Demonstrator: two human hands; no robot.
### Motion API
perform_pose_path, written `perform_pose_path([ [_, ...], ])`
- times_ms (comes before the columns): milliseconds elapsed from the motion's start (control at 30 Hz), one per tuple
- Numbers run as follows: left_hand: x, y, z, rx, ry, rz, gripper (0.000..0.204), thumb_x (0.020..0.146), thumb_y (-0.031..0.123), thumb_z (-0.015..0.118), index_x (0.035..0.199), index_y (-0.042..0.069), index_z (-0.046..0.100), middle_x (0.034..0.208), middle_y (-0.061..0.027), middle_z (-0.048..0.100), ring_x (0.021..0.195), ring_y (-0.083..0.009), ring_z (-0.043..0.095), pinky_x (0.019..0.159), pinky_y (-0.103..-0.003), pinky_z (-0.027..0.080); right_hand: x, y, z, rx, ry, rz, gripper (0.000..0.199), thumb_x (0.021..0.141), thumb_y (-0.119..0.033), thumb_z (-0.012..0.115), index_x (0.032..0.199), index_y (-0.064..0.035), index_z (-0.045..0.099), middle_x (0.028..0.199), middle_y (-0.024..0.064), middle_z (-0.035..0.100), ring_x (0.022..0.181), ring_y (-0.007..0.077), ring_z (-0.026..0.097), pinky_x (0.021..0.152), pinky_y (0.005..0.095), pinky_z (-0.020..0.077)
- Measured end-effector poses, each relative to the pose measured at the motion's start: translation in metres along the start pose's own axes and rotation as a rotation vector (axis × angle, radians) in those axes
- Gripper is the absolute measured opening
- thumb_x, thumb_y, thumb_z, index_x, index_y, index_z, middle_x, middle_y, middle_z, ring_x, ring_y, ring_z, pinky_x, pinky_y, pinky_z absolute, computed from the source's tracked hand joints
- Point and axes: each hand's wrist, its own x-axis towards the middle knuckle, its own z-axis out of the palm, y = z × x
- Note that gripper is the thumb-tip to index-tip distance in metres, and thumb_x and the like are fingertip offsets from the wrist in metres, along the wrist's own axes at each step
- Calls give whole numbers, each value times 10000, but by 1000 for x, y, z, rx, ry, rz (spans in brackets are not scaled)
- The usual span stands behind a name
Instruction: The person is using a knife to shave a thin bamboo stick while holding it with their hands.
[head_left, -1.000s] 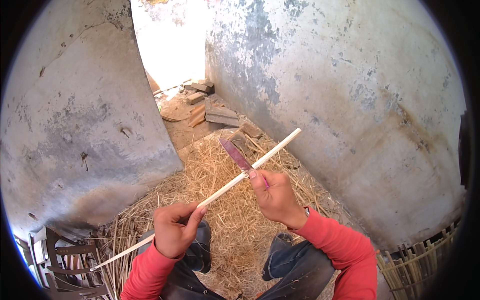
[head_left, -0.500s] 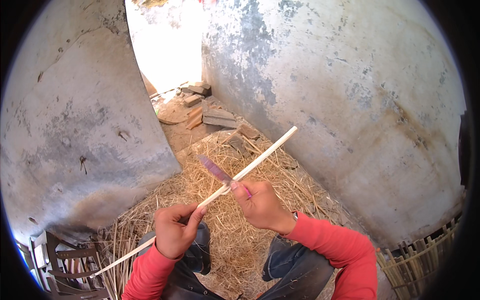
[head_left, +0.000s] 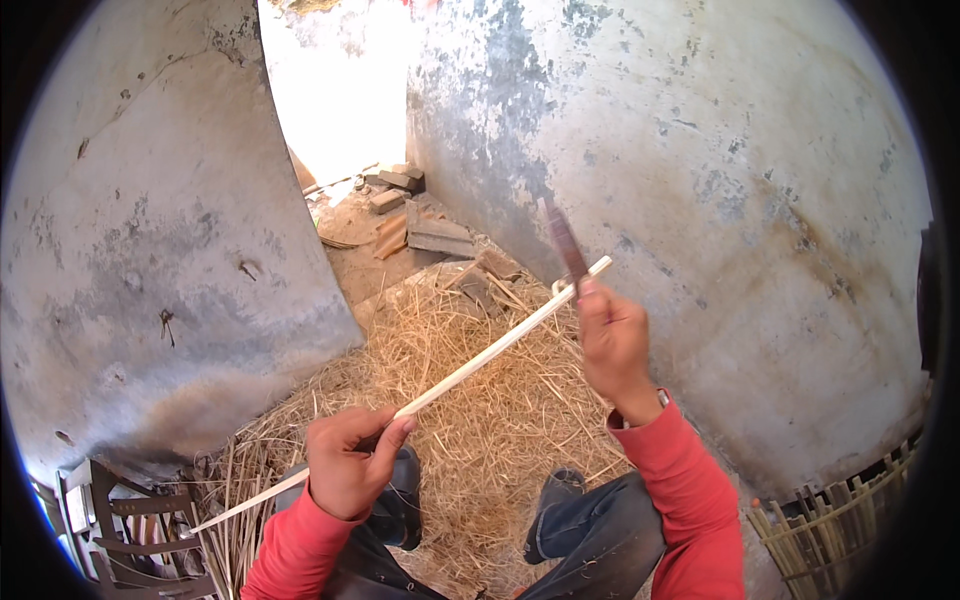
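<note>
A long pale wooden strip (head_left: 490, 352) slants up to the right across my lap. Its middle is pinched between the thumb and fingers of my left hand (head_left: 350, 455), and its lower end reaches past my left forearm. Closed round the handle of a knife (head_left: 565, 242) is my right hand (head_left: 615, 340), close to the strip's upper end. The blade, blurred by motion, points up and away and crosses the strip. A small curled shaving (head_left: 560, 287) shows beside the blade. My fingers hide most of the knife's handle.
Shavings (head_left: 480, 440) cover the floor between my feet. At the lower left stands a dark chair-like frame (head_left: 150, 545) beside loose strips. A slatted bamboo piece (head_left: 840, 530) is at the lower right. Bricks (head_left: 440, 238) lie near the bright doorway, between worn plaster walls (head_left: 720, 200).
My right hand has moved the knife up and right along the strip, from near its middle to its upper end. My left hand has stayed in place on the strip.
</note>
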Motion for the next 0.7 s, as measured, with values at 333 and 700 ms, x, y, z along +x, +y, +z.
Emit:
perform_pose_path([
  [333,0,1,0,-5,-5,5,120,900,79,846,926,-29,801,607,-91,625,501,-145,552,491,-298,388,-16,-18,18,-27,-81,-99,420,1107,-318,577,860,9,667,568,105,445,530,136,437,509,362,382],
  [700,-3,-5,2,-22,43,7,127,896,87,850,898,-24,788,581,-76,581,479,-136,507,481,-303,363,-23,-24,24,-78,-163,-148,411,1104,-282,578,822,13,632,566,82,420,516,134,399,490,373,354],
])
